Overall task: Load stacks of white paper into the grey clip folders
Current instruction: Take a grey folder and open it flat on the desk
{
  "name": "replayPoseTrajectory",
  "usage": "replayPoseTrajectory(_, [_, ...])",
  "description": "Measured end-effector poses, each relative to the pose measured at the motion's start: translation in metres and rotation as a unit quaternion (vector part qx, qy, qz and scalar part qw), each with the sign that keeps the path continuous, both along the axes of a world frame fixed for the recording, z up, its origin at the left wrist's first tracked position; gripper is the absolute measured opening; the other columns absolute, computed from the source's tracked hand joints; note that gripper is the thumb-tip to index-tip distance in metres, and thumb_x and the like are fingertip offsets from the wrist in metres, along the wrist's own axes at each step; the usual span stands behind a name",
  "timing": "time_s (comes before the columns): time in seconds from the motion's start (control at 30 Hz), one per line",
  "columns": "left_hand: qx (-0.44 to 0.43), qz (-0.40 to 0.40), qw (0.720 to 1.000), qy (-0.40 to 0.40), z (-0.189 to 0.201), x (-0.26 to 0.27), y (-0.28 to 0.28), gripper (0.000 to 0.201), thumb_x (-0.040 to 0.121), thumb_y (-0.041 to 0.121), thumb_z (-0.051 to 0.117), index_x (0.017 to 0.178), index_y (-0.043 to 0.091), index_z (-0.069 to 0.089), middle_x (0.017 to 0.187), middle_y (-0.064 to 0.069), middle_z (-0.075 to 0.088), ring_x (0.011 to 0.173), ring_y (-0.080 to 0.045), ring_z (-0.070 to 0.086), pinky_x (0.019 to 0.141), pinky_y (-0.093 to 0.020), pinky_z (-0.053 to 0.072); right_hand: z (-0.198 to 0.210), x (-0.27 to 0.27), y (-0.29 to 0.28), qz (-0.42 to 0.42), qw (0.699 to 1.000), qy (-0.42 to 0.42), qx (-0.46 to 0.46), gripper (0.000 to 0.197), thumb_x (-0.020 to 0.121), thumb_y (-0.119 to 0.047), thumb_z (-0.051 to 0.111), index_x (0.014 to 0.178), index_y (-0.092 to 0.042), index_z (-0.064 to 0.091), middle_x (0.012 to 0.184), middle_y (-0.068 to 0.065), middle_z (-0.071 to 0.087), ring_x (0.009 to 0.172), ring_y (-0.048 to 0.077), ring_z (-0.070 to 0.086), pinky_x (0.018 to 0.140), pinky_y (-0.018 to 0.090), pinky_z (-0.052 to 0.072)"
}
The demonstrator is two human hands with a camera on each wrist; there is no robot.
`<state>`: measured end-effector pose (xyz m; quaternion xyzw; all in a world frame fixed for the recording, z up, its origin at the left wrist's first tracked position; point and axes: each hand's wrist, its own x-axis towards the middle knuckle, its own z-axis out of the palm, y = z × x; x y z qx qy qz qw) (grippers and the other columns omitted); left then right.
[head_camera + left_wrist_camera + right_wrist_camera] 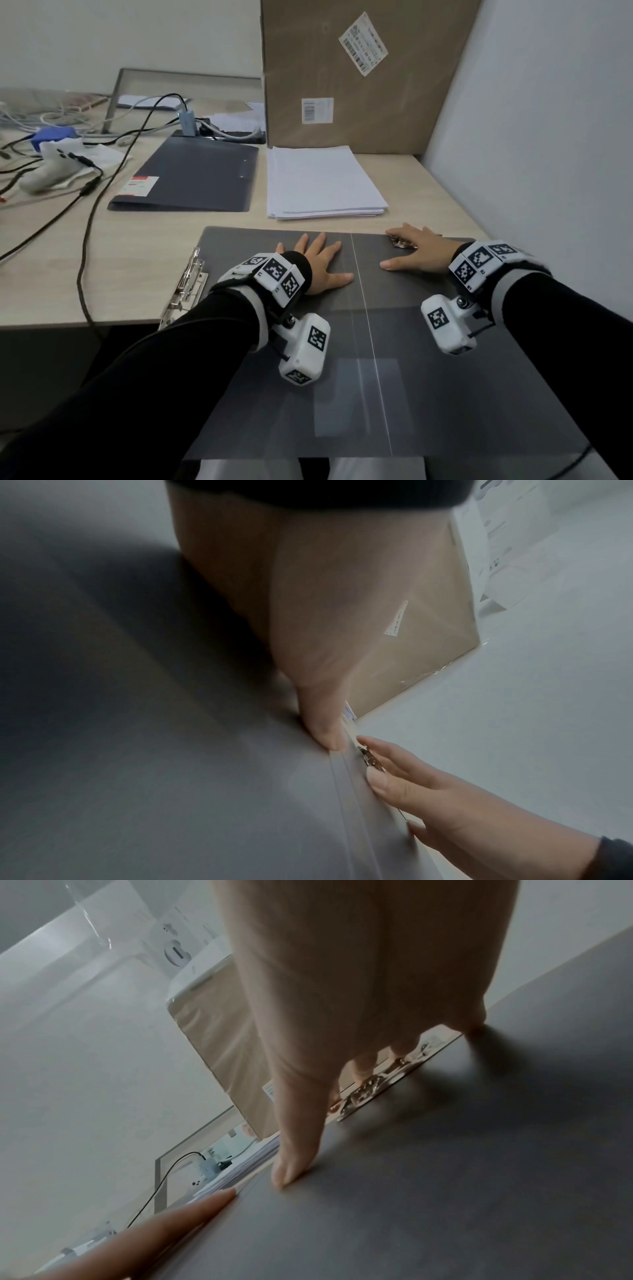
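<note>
On the open folder, left hand and right hand flat, fingers spread, holding nothing. Paper beyond: probably limp, slippery; best squared and lifted by opposite edges.

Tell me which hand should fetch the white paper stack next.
Probably right: the right hand lies flat on the open grey clip folder directly below the white paper stack; the left hand rests further left.
</note>
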<state>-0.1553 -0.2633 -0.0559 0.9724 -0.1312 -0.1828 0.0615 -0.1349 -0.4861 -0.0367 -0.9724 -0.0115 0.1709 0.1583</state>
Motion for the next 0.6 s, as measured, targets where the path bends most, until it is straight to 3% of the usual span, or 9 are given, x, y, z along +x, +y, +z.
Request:
replayPoseTrajectory(0.23, [0.009, -0.009, 1.000, 0.003, 0.001, -0.001, 0.001, 0.078, 0.085, 0.070, 0.032, 0.150, 0.039, 0.000, 0.161, 0.007, -0.012, 0.149, -0.023, -0.009, 0.115, -0.058, -0.001, -0.003, -0.005, 0.002, 0.000, 1.000, 0.006, -0.027, 0.073, 0.087, -0.055, 0.053, 0.149, -0.035, 0.021, 0.162, 0.004, 0.001, 0.148, 0.036, -0.007, 0.119, 0.047, 0.000])
replayPoseTrajectory(0.33, [0.007, -0.012, 1.000, 0.004, 0.002, -0.001, 0.002, 0.078, 0.085, 0.069, 0.033, 0.150, 0.039, 0.000, 0.161, 0.007, -0.011, 0.149, -0.023, -0.009, 0.115, -0.057, -0.001, -0.004, -0.010, 0.000, 0.008, 0.999, -0.044, 0.021, 0.065, 0.088, -0.044, 0.058, 0.145, -0.025, 0.032, 0.153, 0.005, 0.031, 0.145, 0.033, 0.019, 0.119, 0.040, 0.012])
replayPoseTrajectory(0.37, [0.007, -0.012, 1.000, 0.004, 0.002, -0.001, 0.002, 0.078, 0.085, 0.069, 0.033, 0.150, 0.038, 0.000, 0.161, 0.007, -0.011, 0.149, -0.023, -0.009, 0.115, -0.057, 0.000, -0.005, -0.011, -0.001, -0.003, 0.995, -0.077, 0.062, 0.058, 0.089, -0.037, 0.060, 0.140, -0.023, 0.038, 0.142, 0.005, 0.044, 0.138, 0.029, 0.033, 0.114, 0.035, 0.022])
replayPoseTrajectory(0.43, [0.007, -0.011, 1.000, 0.005, 0.002, -0.001, 0.002, 0.078, 0.085, 0.069, 0.033, 0.150, 0.039, 0.000, 0.161, 0.007, -0.011, 0.149, -0.023, -0.008, 0.115, -0.057, 0.000, -0.004, -0.013, -0.004, -0.047, 0.977, -0.142, 0.154, 0.037, 0.091, -0.026, 0.058, 0.125, -0.020, 0.047, 0.121, 0.004, 0.053, 0.121, 0.022, 0.049, 0.102, 0.030, 0.032])
replayPoseTrajectory(0.53, [0.008, -0.009, 1.000, 0.001, 0.001, -0.001, 0.002, 0.078, 0.085, 0.069, 0.033, 0.149, 0.039, 0.002, 0.161, 0.008, -0.011, 0.149, -0.022, -0.008, 0.115, -0.057, 0.000, 0.003, -0.009, -0.008, -0.106, 0.955, -0.199, 0.193, 0.008, 0.097, -0.022, 0.044, 0.102, -0.020, 0.050, 0.097, 0.001, 0.058, 0.095, 0.023, 0.054, 0.084, 0.028, 0.037])
replayPoseTrajectory(0.6, [0.005, -0.008, 1.000, 0.003, 0.002, -0.001, 0.002, 0.078, 0.085, 0.069, 0.034, 0.150, 0.039, 0.002, 0.161, 0.008, -0.011, 0.149, -0.022, -0.008, 0.115, -0.057, 0.000, 0.012, -0.006, -0.014, -0.120, 0.953, -0.224, 0.166, 0.014, 0.098, -0.018, 0.039, 0.095, -0.018, 0.053, 0.085, 0.001, 0.058, 0.083, 0.022, 0.052, 0.071, 0.026, 0.034])
